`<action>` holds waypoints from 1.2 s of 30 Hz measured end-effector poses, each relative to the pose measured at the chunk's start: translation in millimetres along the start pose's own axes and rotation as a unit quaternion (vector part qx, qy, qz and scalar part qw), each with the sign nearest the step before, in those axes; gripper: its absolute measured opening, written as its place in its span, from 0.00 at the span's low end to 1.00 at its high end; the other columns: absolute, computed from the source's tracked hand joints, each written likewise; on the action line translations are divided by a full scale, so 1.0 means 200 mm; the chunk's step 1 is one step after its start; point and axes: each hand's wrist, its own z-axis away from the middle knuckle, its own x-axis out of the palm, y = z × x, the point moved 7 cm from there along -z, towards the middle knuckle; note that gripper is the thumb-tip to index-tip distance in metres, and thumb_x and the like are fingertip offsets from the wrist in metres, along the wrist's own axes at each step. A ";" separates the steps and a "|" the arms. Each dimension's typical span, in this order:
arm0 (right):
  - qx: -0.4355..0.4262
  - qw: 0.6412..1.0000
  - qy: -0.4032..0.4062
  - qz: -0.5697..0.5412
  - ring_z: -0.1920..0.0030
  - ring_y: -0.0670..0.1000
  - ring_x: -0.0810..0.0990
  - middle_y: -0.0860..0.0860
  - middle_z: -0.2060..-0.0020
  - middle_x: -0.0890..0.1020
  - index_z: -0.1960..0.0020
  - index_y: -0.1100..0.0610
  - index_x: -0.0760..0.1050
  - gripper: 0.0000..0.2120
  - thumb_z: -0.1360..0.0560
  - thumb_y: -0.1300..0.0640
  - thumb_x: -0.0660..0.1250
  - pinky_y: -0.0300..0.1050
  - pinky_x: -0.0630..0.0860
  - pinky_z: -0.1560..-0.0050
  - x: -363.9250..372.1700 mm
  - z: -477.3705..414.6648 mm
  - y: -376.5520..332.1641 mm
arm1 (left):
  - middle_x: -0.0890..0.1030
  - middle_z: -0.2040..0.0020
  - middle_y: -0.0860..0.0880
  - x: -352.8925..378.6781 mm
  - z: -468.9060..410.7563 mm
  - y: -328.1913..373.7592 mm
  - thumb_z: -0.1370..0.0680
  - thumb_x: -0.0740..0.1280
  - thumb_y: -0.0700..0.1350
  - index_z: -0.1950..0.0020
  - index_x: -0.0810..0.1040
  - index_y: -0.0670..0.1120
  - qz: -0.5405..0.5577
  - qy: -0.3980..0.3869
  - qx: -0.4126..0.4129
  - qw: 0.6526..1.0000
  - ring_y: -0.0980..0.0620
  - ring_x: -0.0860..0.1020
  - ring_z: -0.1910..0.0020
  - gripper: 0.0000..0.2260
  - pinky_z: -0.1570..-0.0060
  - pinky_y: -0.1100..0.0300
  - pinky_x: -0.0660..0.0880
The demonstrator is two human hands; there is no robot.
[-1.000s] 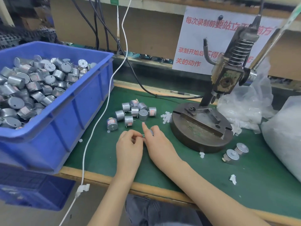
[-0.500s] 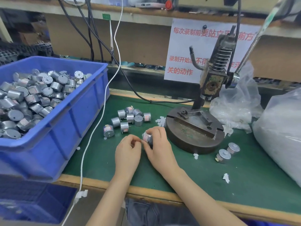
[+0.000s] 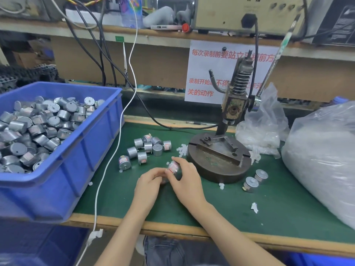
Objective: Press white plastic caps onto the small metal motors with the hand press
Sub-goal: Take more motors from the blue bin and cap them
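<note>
**A:** Where is the part?

**B:** One small metal motor point(image 3: 172, 167) is held just above the green bench mat point(image 3: 221, 208), toward the bench's front edge and just beside the round base of the hand press point(image 3: 217, 164). The right hand point(image 3: 187, 181) has its fingers curled round the can. The left hand point(image 3: 148, 183) has its fingers bunched at the motor's near end. I cannot tell what they pinch.

**A:** Handling?

**B:** Judged: a stiff steel can, dense for its size and smooth, so likely slippery. Grip the side wall and keep off the shaft and terminals. The white plastic caps point(image 3: 182, 149) lie beside the base. They look feather-light and would scatter easily.

**A:** Surface and room?

**B:** The mat should damp rolling. Loose motors point(image 3: 148, 148) lie mid-bench. A blue crate point(image 3: 76, 150) of motors sits at the left edge and a plastic bag point(image 3: 322, 154) at the right. The working gap is narrow.
</note>
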 end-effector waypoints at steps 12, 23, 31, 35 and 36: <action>0.112 0.991 0.078 -0.017 0.55 0.43 0.78 0.46 0.54 0.82 0.44 0.52 0.79 0.14 0.30 0.56 0.73 0.33 0.69 0.53 -0.53 -0.21 0.21 | 0.82 0.69 0.51 0.02 0.02 0.01 0.28 0.61 0.34 0.67 0.81 0.48 0.004 -0.018 0.003 1.000 0.53 0.76 0.65 0.14 0.53 0.56 0.73; 0.153 0.975 0.106 0.120 0.42 0.57 0.73 0.55 0.41 0.74 0.47 0.57 0.79 0.15 0.30 0.53 0.73 0.53 0.70 0.40 -0.65 -0.35 0.39 | 0.80 0.70 0.51 0.01 0.01 -0.01 0.28 0.60 0.30 0.67 0.80 0.47 -0.009 0.008 -0.003 1.000 0.54 0.76 0.67 0.16 0.57 0.58 0.72; 0.191 0.970 0.028 0.149 0.38 0.58 0.71 0.57 0.38 0.71 0.36 0.57 0.70 0.26 0.28 0.45 0.69 0.51 0.70 0.39 -0.62 -0.37 0.38 | 0.81 0.69 0.48 0.01 0.01 -0.01 0.27 0.61 0.32 0.66 0.80 0.48 -0.028 0.022 -0.003 0.999 0.51 0.76 0.66 0.15 0.55 0.56 0.73; 0.203 0.976 0.053 0.058 0.39 0.57 0.72 0.58 0.33 0.69 0.29 0.60 0.61 0.29 0.26 0.53 0.66 0.44 0.68 0.47 -0.72 -0.36 0.38 | 0.79 0.73 0.50 0.01 0.02 0.01 0.28 0.61 0.33 0.67 0.79 0.49 -0.055 0.033 0.006 0.998 0.49 0.75 0.67 0.15 0.59 0.56 0.73; 0.205 0.976 0.064 0.043 0.43 0.55 0.74 0.57 0.33 0.69 0.28 0.60 0.59 0.30 0.26 0.57 0.64 0.44 0.70 0.50 -0.76 -0.36 0.37 | 0.77 0.76 0.51 0.01 0.02 0.01 0.27 0.61 0.33 0.68 0.79 0.49 -0.062 0.036 0.010 0.997 0.51 0.74 0.70 0.15 0.63 0.58 0.71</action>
